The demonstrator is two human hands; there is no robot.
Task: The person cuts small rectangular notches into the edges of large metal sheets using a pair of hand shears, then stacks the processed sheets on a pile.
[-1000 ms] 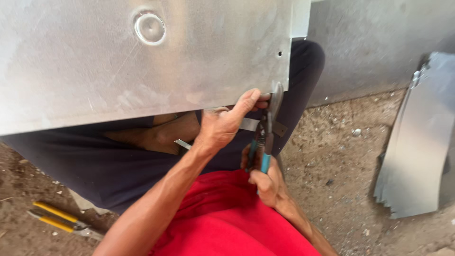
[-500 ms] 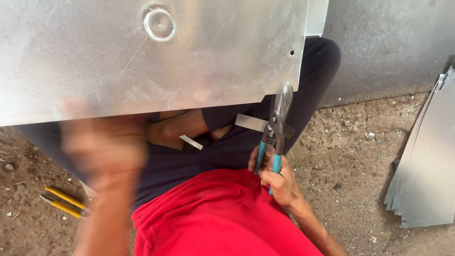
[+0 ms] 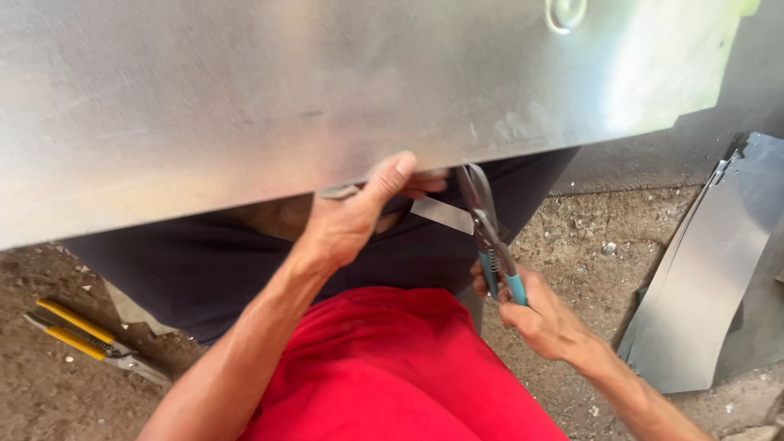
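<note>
The left hand (image 3: 353, 214) is back on the sheet (image 3: 327, 90): half a second ago it was a blur swinging low by the knee, and now its thumb lies flat along the sheet's lower edge while the fingers curl under, pinching the metal. That grip steadies the edge right beside the cut, so the snipping looks ready to go on.

Just to its right, a narrow cut strip (image 3: 442, 214) hangs off the edge, between the thumb tip and the snips (image 3: 488, 237).

The right hand (image 3: 541, 320) is closed round the blue handles, below and to the right of the left hand. The blades point up and meet the sheet's edge; from here I cannot tell how far apart they stand.

Further out, beneath both arms, are red shorts (image 3: 392, 367) and a dark trouser leg. Far to the left on the dirt lie yellow-handled snips (image 3: 82, 335), untouched. Away to the right, cut sheets (image 3: 702, 278) lean in a stack. No containers are in view.
</note>
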